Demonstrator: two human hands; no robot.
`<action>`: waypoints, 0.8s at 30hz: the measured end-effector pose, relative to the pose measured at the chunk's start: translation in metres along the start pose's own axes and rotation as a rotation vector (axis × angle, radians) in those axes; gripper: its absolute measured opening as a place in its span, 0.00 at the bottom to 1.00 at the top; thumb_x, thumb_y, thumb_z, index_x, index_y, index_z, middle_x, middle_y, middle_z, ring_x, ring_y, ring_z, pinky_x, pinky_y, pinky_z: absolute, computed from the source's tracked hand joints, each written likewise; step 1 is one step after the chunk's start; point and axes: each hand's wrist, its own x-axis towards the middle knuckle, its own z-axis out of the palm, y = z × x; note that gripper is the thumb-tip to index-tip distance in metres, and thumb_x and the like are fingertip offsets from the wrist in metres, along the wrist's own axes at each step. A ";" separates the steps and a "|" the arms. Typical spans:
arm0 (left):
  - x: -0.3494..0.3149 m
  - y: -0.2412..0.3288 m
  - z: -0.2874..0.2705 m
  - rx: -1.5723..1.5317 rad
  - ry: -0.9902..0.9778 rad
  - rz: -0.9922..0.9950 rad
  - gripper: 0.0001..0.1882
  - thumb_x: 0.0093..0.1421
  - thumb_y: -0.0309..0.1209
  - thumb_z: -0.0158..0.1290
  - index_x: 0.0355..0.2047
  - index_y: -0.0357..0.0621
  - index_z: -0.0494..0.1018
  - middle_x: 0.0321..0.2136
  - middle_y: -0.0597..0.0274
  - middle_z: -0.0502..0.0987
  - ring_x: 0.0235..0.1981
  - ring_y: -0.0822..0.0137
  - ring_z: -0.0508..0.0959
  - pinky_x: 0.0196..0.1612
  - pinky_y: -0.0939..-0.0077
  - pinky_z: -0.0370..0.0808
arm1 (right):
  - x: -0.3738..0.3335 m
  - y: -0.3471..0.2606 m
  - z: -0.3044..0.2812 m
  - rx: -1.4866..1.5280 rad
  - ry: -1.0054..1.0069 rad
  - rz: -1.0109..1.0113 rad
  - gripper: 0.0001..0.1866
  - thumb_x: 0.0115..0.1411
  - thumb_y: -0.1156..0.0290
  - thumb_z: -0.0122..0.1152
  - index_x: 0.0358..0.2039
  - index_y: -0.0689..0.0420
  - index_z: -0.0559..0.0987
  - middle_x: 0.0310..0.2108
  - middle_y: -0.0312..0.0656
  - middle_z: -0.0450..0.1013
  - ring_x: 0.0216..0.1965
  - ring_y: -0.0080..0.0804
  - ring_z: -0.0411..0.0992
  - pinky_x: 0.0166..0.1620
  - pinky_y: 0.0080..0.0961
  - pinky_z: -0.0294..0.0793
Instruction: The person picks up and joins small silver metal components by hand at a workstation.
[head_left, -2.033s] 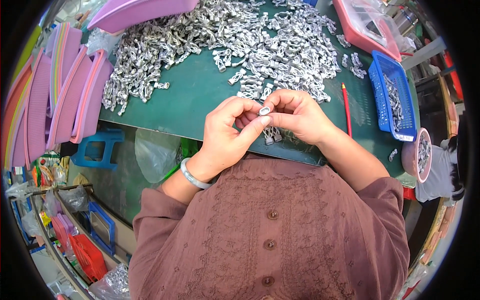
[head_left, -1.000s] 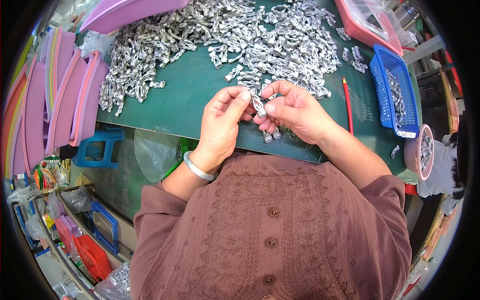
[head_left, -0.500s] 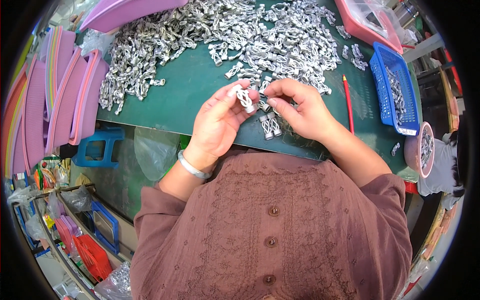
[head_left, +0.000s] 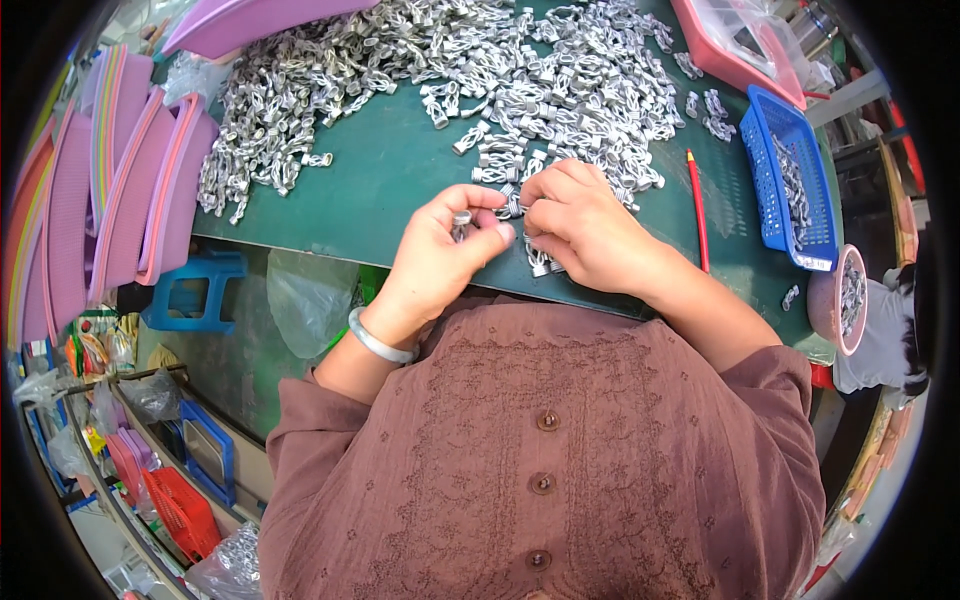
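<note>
My left hand point(head_left: 440, 250) is curled around a small silver-grey twisted piece with a capped end point(head_left: 461, 222), most of it hidden by the fingers. Its thumb and forefinger reach toward my right hand point(head_left: 590, 220), which has its fingers bent together. Between the two sets of fingertips lies another ribbed grey piece point(head_left: 510, 203); whether either hand grips it, I cannot tell. Beneath the right fingers, partly covered, a few more pieces point(head_left: 540, 258) rest near the table's front edge. Beyond the hands spreads a big heap of the same twisted grey pieces point(head_left: 590, 90).
On the green table point(head_left: 380, 150), a red pencil point(head_left: 697, 215) lies right of my hands. Farther right are a blue basket point(head_left: 822, 205) and a pink tub point(head_left: 822, 310), both holding pieces. A pink tray point(head_left: 705, 55) stands behind. Purple bins point(head_left: 125, 205) are stacked at left, above a blue stool point(head_left: 190, 312).
My left hand has turned palm-down and its twisted piece has sunk into the curled fingers. The right hand has come down and left, now covering pieces near the table edge.
</note>
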 end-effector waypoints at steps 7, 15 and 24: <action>0.001 -0.007 0.008 0.390 0.029 0.268 0.05 0.49 0.22 0.56 0.27 0.37 0.71 0.20 0.70 0.72 0.18 0.83 0.66 0.22 0.87 0.64 | 0.002 -0.002 -0.003 0.241 0.149 -0.034 0.09 0.45 0.80 0.60 0.28 0.58 0.72 0.28 0.40 0.69 0.31 0.37 0.68 0.38 0.29 0.66; 0.000 -0.001 0.007 0.213 0.041 0.367 0.05 0.51 0.22 0.56 0.29 0.39 0.71 0.26 0.71 0.72 0.26 0.82 0.68 0.29 0.88 0.66 | -0.003 0.001 -0.003 0.511 0.141 0.143 0.16 0.48 0.77 0.59 0.39 0.59 0.69 0.30 0.41 0.72 0.33 0.34 0.72 0.37 0.26 0.70; 0.001 0.004 0.012 0.326 0.083 0.495 0.06 0.51 0.21 0.56 0.30 0.37 0.71 0.25 0.70 0.72 0.24 0.82 0.67 0.27 0.89 0.65 | -0.005 0.000 0.000 0.621 0.091 0.244 0.16 0.52 0.77 0.56 0.42 0.59 0.67 0.28 0.42 0.74 0.32 0.32 0.74 0.36 0.24 0.71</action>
